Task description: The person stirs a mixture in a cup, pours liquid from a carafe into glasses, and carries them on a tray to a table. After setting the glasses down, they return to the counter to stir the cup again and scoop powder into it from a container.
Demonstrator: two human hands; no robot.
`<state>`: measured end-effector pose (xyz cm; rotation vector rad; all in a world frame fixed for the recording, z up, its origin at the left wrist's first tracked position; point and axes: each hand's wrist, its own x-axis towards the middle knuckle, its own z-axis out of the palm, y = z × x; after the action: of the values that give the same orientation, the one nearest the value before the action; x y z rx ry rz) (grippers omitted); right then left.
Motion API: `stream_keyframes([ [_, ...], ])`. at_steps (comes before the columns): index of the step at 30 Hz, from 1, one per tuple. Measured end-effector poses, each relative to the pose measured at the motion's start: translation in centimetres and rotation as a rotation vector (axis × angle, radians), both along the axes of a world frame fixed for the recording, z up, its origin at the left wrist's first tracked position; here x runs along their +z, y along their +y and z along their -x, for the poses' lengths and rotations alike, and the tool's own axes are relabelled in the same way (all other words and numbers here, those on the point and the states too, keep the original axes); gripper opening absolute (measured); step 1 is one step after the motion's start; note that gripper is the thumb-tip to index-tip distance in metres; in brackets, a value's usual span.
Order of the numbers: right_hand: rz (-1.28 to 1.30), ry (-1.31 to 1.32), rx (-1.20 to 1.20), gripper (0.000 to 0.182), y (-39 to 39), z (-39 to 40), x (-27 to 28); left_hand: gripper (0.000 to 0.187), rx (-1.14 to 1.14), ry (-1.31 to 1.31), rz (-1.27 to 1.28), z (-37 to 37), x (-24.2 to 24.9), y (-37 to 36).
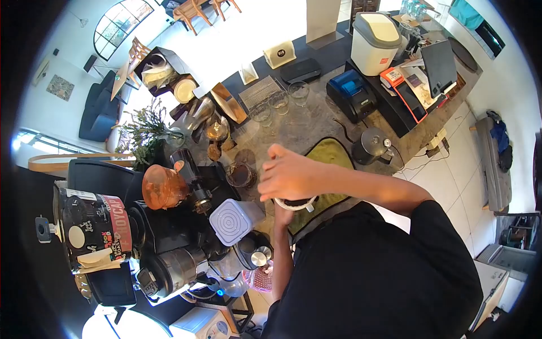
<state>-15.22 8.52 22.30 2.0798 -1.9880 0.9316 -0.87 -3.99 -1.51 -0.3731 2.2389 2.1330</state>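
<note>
My right hand [291, 175] is over a white cup-like vessel [305, 204] with dark contents, its fingers curled; whatever they grip is hidden. Below it, my left hand [284, 214] is at the vessel's left side, mostly covered by the vessel and the right hand. Under both hands lies a green cloth [330, 155] with a dark edge. Left of the hands stands a glass server [240, 175] with dark liquid. A square container with a lilac lid [231, 222] is to the lower left.
Clear glasses [278, 103] stand behind the hands. A black kettle [372, 146] is at the right, near a receipt printer [351, 96] and a white bin [375, 45]. Grinders [178, 268], an orange dripper [162, 186] and a plant [144, 133] are on the left.
</note>
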Motion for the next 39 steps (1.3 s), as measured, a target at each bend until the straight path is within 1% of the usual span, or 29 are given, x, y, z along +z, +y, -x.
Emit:
stream_keyframes([
  [1, -0.031, 0.046, 0.050, 0.026, 0.0, -0.4, 0.1, 0.053, -0.018, 0.003, 0.036, -0.1, -0.1, -0.1],
  [3, -0.034, 0.001, 0.063, 0.027, -0.1, -0.3, 0.0, 0.056, -0.037, 0.007, 0.033, 0.0, 0.0, -0.2],
  [5, 0.061, -0.053, 0.025, 0.029, 0.0, 0.4, -0.3, 0.059, 0.007, 0.074, 0.026, 0.0, 0.7, 0.0],
  [7, 0.017, -0.043, 0.058, 0.027, 0.1, 0.0, -0.4, 0.061, -0.002, 0.041, 0.006, 0.0, -1.0, -0.4],
  [9, -0.028, -0.032, 0.084, 0.025, 0.4, -0.1, -0.3, 0.039, 0.037, 0.043, 0.043, -0.1, -1.4, -0.1],
  [10, -0.030, -0.020, 0.075, 0.023, 0.7, -0.1, -0.1, 0.039, 0.038, 0.043, 0.042, 0.0, -1.2, 0.1],
  [12, -0.034, -0.013, 0.072, 0.021, 1.2, 0.3, -0.2, 0.042, 0.105, 0.141, 0.031, 0.1, -0.4, 0.5],
  [14, 0.017, -0.052, -0.043, 0.017, 1.6, 1.2, -0.8, 0.045, 0.091, 0.154, 0.029, -0.1, 1.0, 0.7],
  [15, 0.017, -0.051, -0.042, 0.017, 1.7, 1.2, -1.1, 0.047, 0.071, 0.171, 0.027, 0.1, 1.7, 0.8],
  [16, -0.030, -0.062, -0.058, 0.017, 1.9, 1.1, -1.5, 0.067, 0.045, 0.127, -0.035, 0.3, 2.4, 0.7],
  [18, -0.081, -0.077, -0.077, 0.016, 2.1, 0.7, -2.3, 0.066, 0.031, 0.091, -0.038, 0.7, 3.7, 0.7],
  [19, -0.055, -0.096, -0.097, 0.016, 2.1, 0.5, -2.8, 0.065, 0.020, 0.056, -0.038, 0.9, 4.2, 0.9],
  [21, -0.031, -0.119, -0.115, 0.015, 2.1, 0.1, -3.0, 0.063, 0.035, 0.070, -0.042, 0.9, 4.7, 1.2],
  [23, -0.042, -0.143, -0.107, 0.016, 2.2, -0.2, -2.7, 0.061, 0.048, 0.085, -0.042, 0.8, 4.6, 1.3],
  [25, -0.021, -0.174, -0.096, 0.016, 2.3, -0.4, -2.1, 0.060, 0.066, 0.199, 0.024, 0.9, 4.0, 1.2],
  [27, -0.001, -0.206, -0.084, 0.016, 2.5, -0.4, -2.0, 0.060, 0.058, 0.172, -0.012, 0.8, 3.7, 1.1],
  [30, -0.015, -0.227, -0.133, 0.017, 2.6, 0.1, -2.1, 0.063, 0.060, 0.141, -0.060, 0.7, 4.2, 1.3],
  [32, 0.090, -0.231, -0.201, 0.028, 2.6, 0.3, -2.7, 0.065, 0.069, 0.137, -0.073, 0.8, 4.4, 1.4],
  [33, 0.089, -0.232, -0.201, 0.028, 2.6, 0.2, -3.0, 0.067, 0.071, 0.130, -0.086, 1.0, 4.2, 1.4],
  [35, 0.014, -0.235, -0.260, 0.015, 2.7, -0.5, -3.6, 0.068, 0.071, 0.117, -0.101, 0.8, 3.4, 1.2],
  [37, 0.039, -0.240, -0.260, 0.016, 2.7, -1.1, -3.7, 0.071, 0.028, 0.112, -0.010, 0.5, 2.5, 0.9],
  [39, 0.066, -0.242, -0.259, 0.016, 2.6, -1.3, -3.5, 0.072, 0.035, 0.147, -0.029, 0.4, 2.3, 0.9],
])
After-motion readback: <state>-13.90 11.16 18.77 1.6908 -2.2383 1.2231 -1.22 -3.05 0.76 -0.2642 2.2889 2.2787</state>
